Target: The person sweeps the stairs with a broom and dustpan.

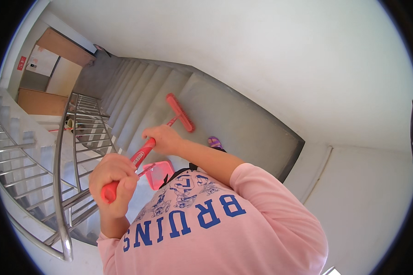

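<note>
My left hand (pixel 113 180) is wrapped around the top end of a red push-broom handle (pixel 143 154). My right hand (pixel 163 139) grips the same handle farther down. The broom's long red bristled head (pixel 180 113) is down on the grey concrete landing, close to the edge of the top step. A pink dustpan (pixel 161 175) is below the handle, in front of my body. Its thin stick runs up to my left hand, which hides the stick's end; I cannot tell if the hand holds it too.
Concrete stairs (pixel 137 86) descend toward the upper left, beside a metal railing (pixel 58 165). A white wall (pixel 261 68) with a dark painted base borders the landing (pixel 241 127). My foot in a purple sandal (pixel 215 141) stands near the broom head. Below is a wood-framed doorway (pixel 44 99).
</note>
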`<action>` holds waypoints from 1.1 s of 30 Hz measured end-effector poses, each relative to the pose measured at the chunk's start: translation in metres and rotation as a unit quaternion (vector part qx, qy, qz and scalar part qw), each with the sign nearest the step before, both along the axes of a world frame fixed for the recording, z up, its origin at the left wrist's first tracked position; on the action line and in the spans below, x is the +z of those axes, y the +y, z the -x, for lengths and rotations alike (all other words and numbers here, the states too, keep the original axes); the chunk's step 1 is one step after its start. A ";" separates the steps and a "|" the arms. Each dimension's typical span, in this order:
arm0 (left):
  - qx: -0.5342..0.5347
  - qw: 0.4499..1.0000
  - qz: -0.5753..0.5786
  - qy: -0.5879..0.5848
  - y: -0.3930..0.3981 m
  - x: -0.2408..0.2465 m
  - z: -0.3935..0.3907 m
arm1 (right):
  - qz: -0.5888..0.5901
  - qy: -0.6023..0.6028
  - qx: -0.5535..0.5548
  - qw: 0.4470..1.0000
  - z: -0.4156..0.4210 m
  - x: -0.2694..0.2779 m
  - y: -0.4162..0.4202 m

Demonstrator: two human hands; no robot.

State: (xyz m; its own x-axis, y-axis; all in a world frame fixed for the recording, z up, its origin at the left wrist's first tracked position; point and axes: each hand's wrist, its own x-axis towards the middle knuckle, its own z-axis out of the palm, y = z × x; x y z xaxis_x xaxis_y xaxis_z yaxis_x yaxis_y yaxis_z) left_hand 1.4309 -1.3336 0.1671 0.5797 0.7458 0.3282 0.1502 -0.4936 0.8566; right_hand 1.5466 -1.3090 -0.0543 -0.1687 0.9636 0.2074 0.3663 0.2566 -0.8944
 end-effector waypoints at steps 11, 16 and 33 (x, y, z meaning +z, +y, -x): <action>-0.102 0.944 0.302 -0.086 0.016 -0.068 -0.101 | 0.145 -0.126 -0.135 0.972 -0.169 -0.040 -0.086; -0.141 0.887 0.436 -0.058 -0.002 -0.119 -0.151 | 0.185 -0.186 -0.180 0.948 -0.224 -0.066 -0.148; 0.113 0.922 0.354 -0.110 0.042 -0.089 -0.041 | 0.095 -0.163 0.015 0.982 -0.122 -0.052 0.001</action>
State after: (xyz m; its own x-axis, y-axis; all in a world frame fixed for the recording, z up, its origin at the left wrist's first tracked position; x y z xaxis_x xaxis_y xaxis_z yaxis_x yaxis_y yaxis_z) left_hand 1.4721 -1.2915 0.0778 0.3604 0.9118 -0.1970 -0.0345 0.2241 0.9740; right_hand 1.6691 -1.3083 -0.1068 -0.2249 0.9734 -0.0445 0.6361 0.1121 -0.7634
